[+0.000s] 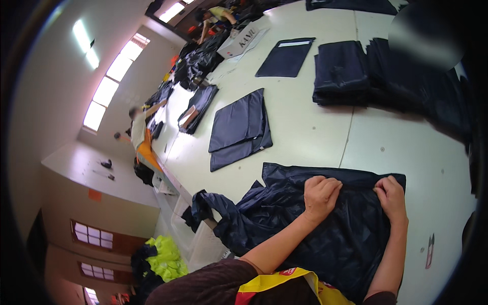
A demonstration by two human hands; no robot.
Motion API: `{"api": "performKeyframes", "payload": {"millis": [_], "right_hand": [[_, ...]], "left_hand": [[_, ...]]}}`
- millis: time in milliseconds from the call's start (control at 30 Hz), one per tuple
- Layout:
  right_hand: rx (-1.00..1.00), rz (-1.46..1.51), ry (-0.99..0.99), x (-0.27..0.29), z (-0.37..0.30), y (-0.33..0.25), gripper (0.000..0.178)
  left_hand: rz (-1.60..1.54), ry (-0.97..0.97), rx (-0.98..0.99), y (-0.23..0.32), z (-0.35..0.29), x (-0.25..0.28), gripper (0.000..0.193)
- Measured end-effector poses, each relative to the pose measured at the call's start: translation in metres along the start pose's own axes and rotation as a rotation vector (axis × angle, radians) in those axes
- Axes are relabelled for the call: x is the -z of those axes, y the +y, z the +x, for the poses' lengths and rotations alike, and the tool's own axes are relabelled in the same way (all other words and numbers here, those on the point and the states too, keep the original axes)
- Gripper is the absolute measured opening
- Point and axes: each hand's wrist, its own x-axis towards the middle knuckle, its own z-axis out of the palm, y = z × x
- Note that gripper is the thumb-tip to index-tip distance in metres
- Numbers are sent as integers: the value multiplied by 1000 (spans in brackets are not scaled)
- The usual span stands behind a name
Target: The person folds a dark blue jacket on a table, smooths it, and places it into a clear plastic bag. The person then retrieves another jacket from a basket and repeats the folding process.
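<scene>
Both hands pinch a dark garment [315,229] spread on the pale table [315,132]: the left hand [319,195] grips a fold near its top edge, the right hand [391,197] clutches the far corner. Folded pieces [239,129] and a dark stack [340,71] lie well beyond.

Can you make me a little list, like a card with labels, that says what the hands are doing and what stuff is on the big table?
Left hand: left hand grips the dark navy shiny fabric garment, fingers curled
Right hand: right hand pinches the same garment near its far corner
Garment: spread flat, one end hanging off the table edge
Surface: long pale cutting table
Folded pieces: two flat dark folded pieces, overlapping
Stack: tall pile of dark folded fabric
Others: a person in a pale top at the table's far side
</scene>
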Motion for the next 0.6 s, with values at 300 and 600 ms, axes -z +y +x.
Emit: {"api": "performKeyframes", "payload": {"millis": [300,600], "right_hand": [[61,-101,-40,-5,2,12,10],[14,-34,-62,-1,-2,15,8]], "left_hand": [[125,-123,97,-12,-21,-15,4],[105,-294,306,-5,-13,-23,11]]}}
